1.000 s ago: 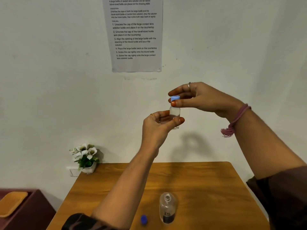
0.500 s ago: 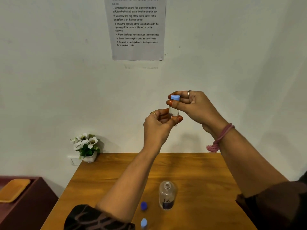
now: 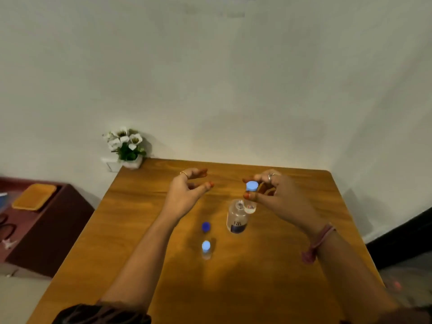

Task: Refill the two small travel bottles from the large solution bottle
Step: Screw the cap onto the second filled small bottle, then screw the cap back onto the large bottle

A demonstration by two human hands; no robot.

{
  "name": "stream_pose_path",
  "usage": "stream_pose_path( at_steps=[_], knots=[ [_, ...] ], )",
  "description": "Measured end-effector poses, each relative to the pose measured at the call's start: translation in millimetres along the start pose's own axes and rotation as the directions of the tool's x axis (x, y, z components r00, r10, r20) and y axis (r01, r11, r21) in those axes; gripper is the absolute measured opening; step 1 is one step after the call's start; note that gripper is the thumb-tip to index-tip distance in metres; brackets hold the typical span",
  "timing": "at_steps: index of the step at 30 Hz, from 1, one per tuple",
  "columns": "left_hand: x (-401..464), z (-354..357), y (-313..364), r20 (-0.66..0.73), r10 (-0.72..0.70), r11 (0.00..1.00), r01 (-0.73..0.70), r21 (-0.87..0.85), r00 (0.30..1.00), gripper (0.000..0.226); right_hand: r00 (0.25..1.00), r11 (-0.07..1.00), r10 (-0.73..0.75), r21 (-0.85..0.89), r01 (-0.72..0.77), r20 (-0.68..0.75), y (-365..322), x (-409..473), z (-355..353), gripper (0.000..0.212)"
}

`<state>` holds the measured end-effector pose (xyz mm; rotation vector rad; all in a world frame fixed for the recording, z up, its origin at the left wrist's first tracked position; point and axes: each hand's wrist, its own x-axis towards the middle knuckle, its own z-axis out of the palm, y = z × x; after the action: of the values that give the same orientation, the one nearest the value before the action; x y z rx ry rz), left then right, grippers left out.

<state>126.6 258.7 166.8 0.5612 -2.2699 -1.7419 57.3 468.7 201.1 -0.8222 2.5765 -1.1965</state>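
Right hand (image 3: 278, 195) pinches capped small clear travel bottle with pale-blue cap (image 3: 251, 197) above open large clear solution bottle (image 3: 236, 217); left hand (image 3: 187, 190) empty, relaxed; best lowered upright onto wooden table (image 3: 292, 265), clear of it

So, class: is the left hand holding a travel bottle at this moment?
No: the left hand is empty with loosely curled fingers, while the right hand grips the capped travel bottle.

I see left hand (image 3: 187, 190) released capped travel bottle (image 3: 250, 198); right hand (image 3: 278, 195) alone lowered it beside large bottle (image 3: 236, 217).
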Motion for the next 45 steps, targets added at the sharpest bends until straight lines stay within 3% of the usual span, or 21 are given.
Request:
stream_pose_path(
  at_steps=[5, 14, 26, 35, 41, 45],
  knots=[
    [-5, -5, -45, -0.079, -0.145, 0.989, 0.141, -0.051, 0.986, 0.023, 0.983, 0.996, 0.077, -0.055, -0.068, 0.165, 36, -16, 44, 0.038],
    [-14, -3, -68, -0.096, -0.231, 0.968, 0.219, -0.125, 0.968, 0.023, 0.921, 0.97, 0.197, -0.201, -0.134, 0.337, 76, -27, 105, 0.036],
    [-16, -2, -79, -0.09, -0.264, 0.955, 0.247, -0.162, 0.96, 0.022, 0.889, 0.959, 0.252, -0.218, -0.179, 0.383, 90, -21, 132, 0.038],
    [-7, -1, -86, -0.074, -0.279, 0.95, 0.264, -0.165, 0.958, 0.022, 0.854, 0.964, 0.246, -0.21, -0.165, 0.458, 91, -18, 122, 0.052],
    [5, -1, -105, -0.071, -0.27, 0.961, 0.265, -0.077, 0.96, 0.023, 0.9, 0.947, 0.317, -0.149, -0.284, 0.3, 100, -12, 87, 0.023],
    [18, 9, -131, -0.039, -0.293, 0.946, 0.296, 0.133, 0.955, 0.034, 0.906, 0.907, 0.407, 0.067, -0.416, 0.119, 118, -8, 81, 0.044]
  ],
)
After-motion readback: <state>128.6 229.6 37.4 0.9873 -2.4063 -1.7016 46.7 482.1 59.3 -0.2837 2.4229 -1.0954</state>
